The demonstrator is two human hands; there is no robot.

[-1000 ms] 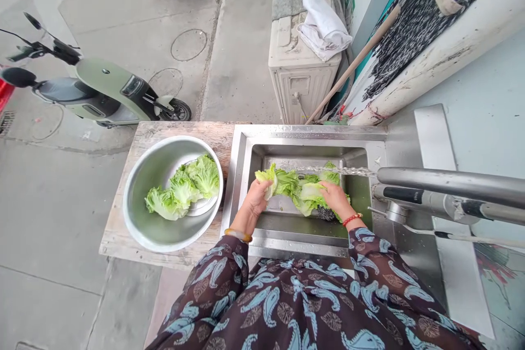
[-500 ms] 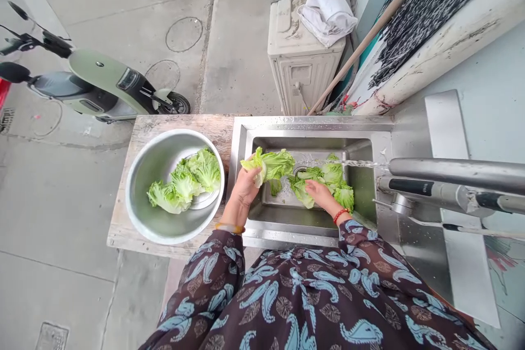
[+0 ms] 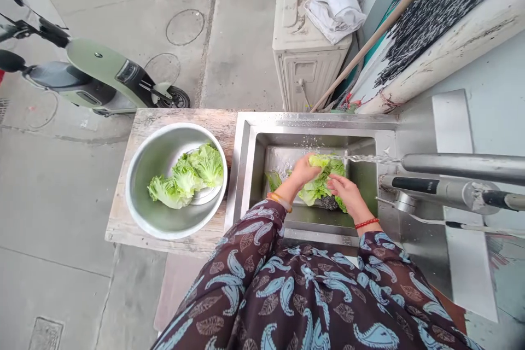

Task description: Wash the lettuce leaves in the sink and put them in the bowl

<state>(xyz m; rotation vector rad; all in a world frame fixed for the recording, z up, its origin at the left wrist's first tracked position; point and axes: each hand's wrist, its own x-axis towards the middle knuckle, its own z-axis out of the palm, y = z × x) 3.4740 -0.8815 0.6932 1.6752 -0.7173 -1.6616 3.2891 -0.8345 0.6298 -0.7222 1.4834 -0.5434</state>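
1. A wooden table (image 3: pixel 121 224) held the basin (image 3: pixel 143 175) beside the sink (image 3: pixel 243 175), presumably within reach.
2. Lettuce (image 3: pixel 310 193) lay in the sink; the left hand (image 3: pixel 304 171) pinched a leaf (image 3: pixel 318 161) at the water stream (image 3: pixel 369 159), seemingly to wet it.
3. The right hand (image 3: pixel 348 195) curved over lettuce; its grip couldn't be told.

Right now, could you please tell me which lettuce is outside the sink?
The lettuce in the metal bowl on the wooden table; the other lettuce is in or over the sink.
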